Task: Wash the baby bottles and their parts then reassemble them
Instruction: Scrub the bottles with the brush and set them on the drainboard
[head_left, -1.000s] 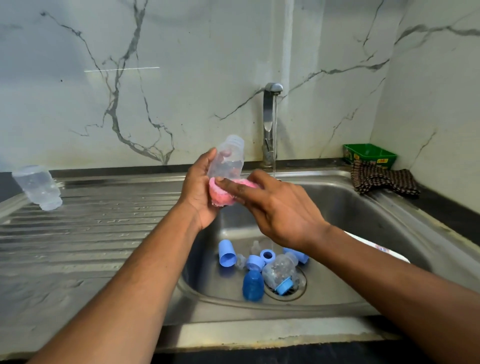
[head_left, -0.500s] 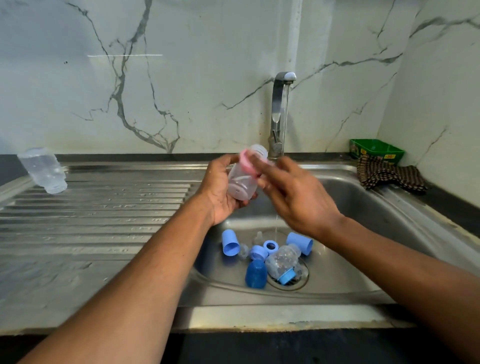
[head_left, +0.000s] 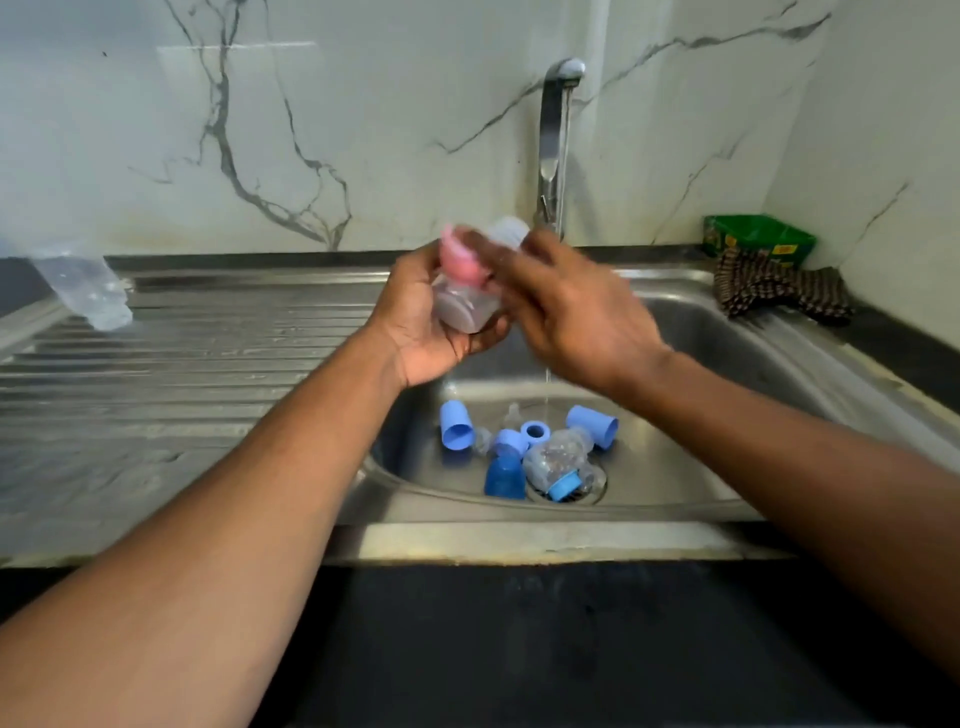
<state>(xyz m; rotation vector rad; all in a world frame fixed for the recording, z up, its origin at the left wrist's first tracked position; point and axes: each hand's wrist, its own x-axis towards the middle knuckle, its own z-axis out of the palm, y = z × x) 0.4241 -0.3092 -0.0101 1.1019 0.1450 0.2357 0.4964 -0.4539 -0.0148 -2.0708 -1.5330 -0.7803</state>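
While the left hand (head_left: 426, 322) grips the bottle (head_left: 467, 306), the sponge (head_left: 460, 257) has slid sideways.

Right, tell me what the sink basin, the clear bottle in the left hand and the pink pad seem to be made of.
Sink basin: brushed stainless steel, going by its grey metallic sheen and reflections. Clear bottle gripped by the left hand: probably translucent plastic; it looks cloudy. Pink pad under the right hand: likely soft sponge, but motion blur leaves that open.

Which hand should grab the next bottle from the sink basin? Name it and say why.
Right. The left hand grips the clear bottle; the right hand only holds the pink sponge, directly above the basin's bottle.
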